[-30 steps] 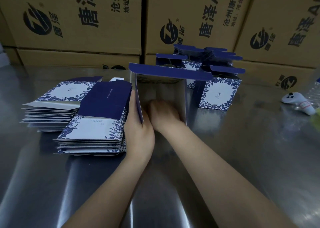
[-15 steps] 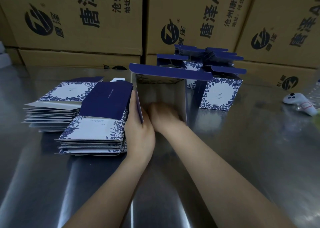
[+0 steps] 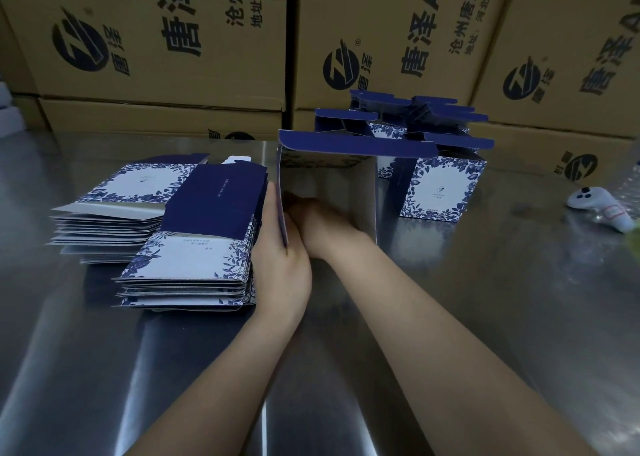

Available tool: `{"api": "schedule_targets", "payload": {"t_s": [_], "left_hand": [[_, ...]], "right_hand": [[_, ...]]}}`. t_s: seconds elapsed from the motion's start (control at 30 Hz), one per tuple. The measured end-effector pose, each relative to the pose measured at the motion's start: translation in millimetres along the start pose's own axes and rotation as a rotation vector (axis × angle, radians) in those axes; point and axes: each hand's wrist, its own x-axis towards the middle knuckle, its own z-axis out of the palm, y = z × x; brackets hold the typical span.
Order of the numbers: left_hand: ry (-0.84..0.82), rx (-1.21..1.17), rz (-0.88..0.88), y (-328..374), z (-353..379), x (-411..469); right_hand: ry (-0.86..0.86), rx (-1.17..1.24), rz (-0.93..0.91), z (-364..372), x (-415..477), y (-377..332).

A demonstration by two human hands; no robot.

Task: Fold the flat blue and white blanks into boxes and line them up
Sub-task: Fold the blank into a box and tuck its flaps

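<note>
Nothing shifted, left hand [image 3: 281, 265] pinches open blue-flapped box [image 3: 356, 148] wall, right hand [image 3: 320, 225] inside, grip hidden

Smooth, shiny sheet-metal table [image 3: 485, 317], streaked with reflections. Flat blue-and-white paperboard blanks [image 3: 187, 265], print faintly satin. Open blue-and-white paperboard box [image 3: 332, 182], matt plain grey inside. Brown corrugated cardboard cartons [image 3: 173, 40], matt. White plastic controller [image 3: 588, 201], smooth and glossy.
</note>
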Motion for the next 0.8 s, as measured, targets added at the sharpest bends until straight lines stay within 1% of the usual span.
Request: {"api": "schedule_targets", "payload": {"t_s": [0.17,0.27,0.37,0.4,0.53,0.6,0.7,0.77,0.8], "left_hand": [[0.033,0.000,-0.023,0.5,0.1,3.1],[0.018,0.013,-0.017,2.0,-0.7,1.5],[0.004,0.031,-0.001,4.6,-1.5,-0.2],[0.002,0.033,-0.001,5.4,-1.9,-0.7],[0.010,0.060,-0.008,5.7,-1.3,-0.6],[0.006,0.068,-0.011,5.9,-1.3,-0.7],[-0.011,0.071,0.007,8.7,-2.2,-3.3],[-0.019,0.070,0.020,10.3,-3.3,-4.2],[-0.021,0.070,0.019,10.1,-3.5,-4.3]], "right_hand": [[-0.059,-0.008,0.025,-0.1,8.9,-0.4],[0.025,0.002,-0.013,-1.7,1.1,-1.2],[0.110,-0.049,-0.013,-1.2,-4.8,-0.8],[0.096,-0.046,-0.002,-0.8,-5.1,-1.0],[-0.047,-0.030,0.049,-2.5,-0.1,-1.0],[-0.054,-0.009,0.050,-3.2,0.8,0.3],[0.054,-0.026,0.011,-2.7,-4.0,2.3],[0.137,-0.074,0.015,-0.9,-7.4,2.8],[0.148,-0.082,0.030,-0.1,-8.4,2.9]]}}
